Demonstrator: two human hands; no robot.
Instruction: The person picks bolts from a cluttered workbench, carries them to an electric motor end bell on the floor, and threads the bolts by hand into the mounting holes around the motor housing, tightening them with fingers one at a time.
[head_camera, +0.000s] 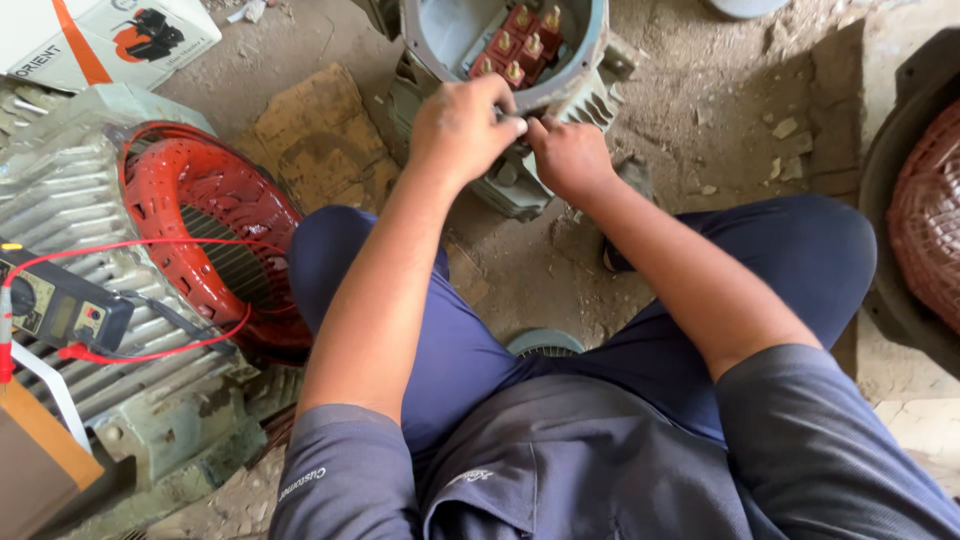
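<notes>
The person sits over a grey electric motor (520, 190) lying on the dirt floor (700, 100), both hands meeting at the near rim of its open terminal box (440, 40). The left hand (462, 125) is curled, its fingertips (512, 125) pinched on something too small to make out at the rim. The right hand (570, 158) is also clenched, its thumb and forefinger touching the left hand's fingertips; what they grip cannot be told. Just beyond the fingers, inside the box, sits a dark red terminal block (518, 45) with brass studs. Well to the left of the hands lie a red-faced motor stator (215, 240) and a clamp meter (60, 305) with red leads.
</notes>
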